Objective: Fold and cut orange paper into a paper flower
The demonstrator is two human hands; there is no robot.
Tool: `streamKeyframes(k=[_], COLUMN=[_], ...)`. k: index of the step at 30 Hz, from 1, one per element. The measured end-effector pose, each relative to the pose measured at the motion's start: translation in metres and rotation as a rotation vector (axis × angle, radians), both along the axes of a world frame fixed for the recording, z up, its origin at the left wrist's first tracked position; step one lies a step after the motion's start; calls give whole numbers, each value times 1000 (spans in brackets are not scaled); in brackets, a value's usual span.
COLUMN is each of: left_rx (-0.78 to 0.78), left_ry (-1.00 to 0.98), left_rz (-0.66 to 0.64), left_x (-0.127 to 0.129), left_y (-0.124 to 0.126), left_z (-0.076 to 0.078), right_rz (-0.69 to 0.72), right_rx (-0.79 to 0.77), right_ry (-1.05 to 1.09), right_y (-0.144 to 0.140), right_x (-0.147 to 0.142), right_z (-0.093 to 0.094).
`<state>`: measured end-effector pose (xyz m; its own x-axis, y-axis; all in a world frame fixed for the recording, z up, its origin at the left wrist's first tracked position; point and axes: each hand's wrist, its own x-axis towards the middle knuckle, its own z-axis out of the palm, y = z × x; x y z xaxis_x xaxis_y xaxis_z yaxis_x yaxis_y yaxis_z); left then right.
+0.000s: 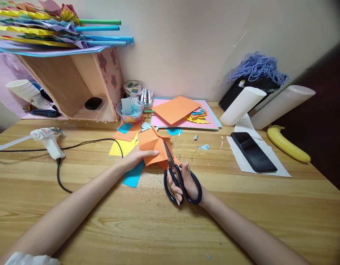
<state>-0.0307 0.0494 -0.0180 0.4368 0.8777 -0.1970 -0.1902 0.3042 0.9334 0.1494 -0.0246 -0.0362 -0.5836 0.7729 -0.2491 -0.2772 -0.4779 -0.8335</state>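
Observation:
My left hand is closed on a piece of orange paper, thumb lying across its front. In my right hand is a pair of scissors with black looped handles, fingers through the loops. The blades point up and away from me and lie at the paper's right part; a strip of the sheet stands folded up near the tip. Under my left hand lies a blue paper piece. Yellow paper and more orange paper pieces lie just behind it.
A white glue gun with a black cord rests on the left. Behind are a plastic cup of scraps and a pink sheet under an orange sheet. To the right lie a phone and a banana.

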Motion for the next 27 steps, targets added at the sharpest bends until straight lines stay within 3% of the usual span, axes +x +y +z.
streamKeyframes(k=[16, 27], left_rx=[17, -14], left_ry=[27, -60], left_rz=[-48, 19], left_x=[-3, -2], left_y=[2, 2], left_z=[-3, 2], right_rz=[-64, -79], right_rx=[10, -22], right_ry=[-11, -6], right_y=[-1, -1], right_x=[-3, -4], right_z=[-10, -5])
